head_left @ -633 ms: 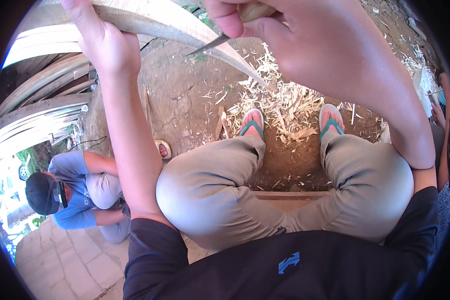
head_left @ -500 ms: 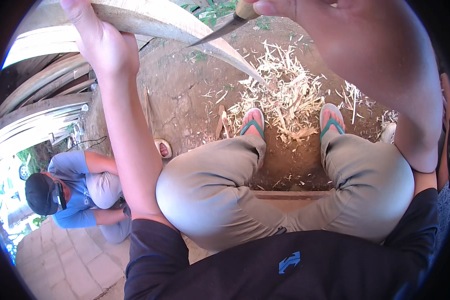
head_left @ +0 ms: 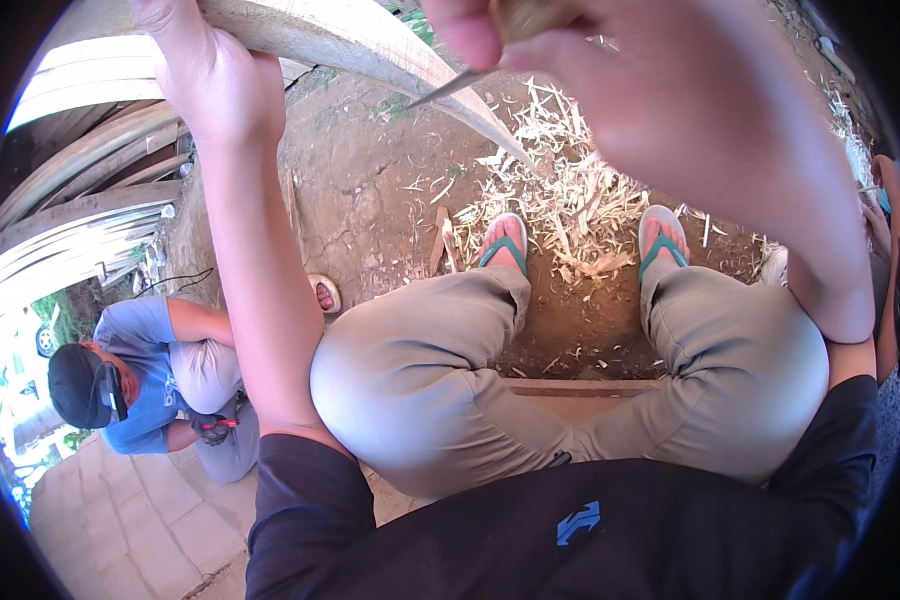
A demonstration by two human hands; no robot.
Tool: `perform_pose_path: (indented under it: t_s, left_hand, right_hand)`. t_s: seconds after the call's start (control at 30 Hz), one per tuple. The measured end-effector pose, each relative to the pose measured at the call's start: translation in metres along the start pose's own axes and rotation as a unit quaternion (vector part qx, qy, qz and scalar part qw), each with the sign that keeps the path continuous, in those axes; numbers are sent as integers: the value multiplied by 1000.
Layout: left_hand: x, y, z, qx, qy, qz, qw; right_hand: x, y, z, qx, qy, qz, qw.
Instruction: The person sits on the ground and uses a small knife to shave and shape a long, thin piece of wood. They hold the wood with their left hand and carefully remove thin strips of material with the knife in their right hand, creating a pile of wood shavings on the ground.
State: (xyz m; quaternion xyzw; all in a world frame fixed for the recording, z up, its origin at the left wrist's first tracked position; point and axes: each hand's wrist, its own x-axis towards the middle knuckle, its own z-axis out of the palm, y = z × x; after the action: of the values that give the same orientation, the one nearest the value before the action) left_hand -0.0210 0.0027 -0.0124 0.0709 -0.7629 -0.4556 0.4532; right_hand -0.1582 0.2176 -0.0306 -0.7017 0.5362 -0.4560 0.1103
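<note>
A long, pale wooden strip, curved by the lens and narrowing to a point, slants from the upper left down toward the shavings. My left hand grips it at the upper left, thumb on the near side; the other fingers are hidden behind the wood. In my right hand, closed and partly blurred, is a knife with a wooden handle. Its thin dark blade points left across the strip's tapering part; whether the edge touches the wood I cannot tell.
Wood shavings lie heaped on the dirt ground around my sandalled feet. Left, another person in a blue shirt and dark cap crouches on paving. Long curved wood pieces are stacked behind. Another person's arm shows at far right.
My right hand and the knife have come lower in the view, and the blade has turned and looks shorter. The left hand and strip shifted slightly. A red and black object now shows by the crouching person's hand.
</note>
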Motion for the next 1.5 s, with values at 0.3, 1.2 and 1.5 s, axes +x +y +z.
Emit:
perform_pose_path:
  t_s: [0.3, 1.2, 1.5]
  left_hand:
    - [-5, -1, -8, 17, 17, -18, 1000]
    - [-7, -16, -27, -291, -78, 60, 952]
    - [-7, -9, -17, -234, -88, 71, 966]
  right_hand:
    - [0, -1, 4, 5, -1, -2, 1000]
    - [-7, -2, 15, -14, -11, 13, 1000]
    - [4, -10, -8, 9, -13, 31, 999]
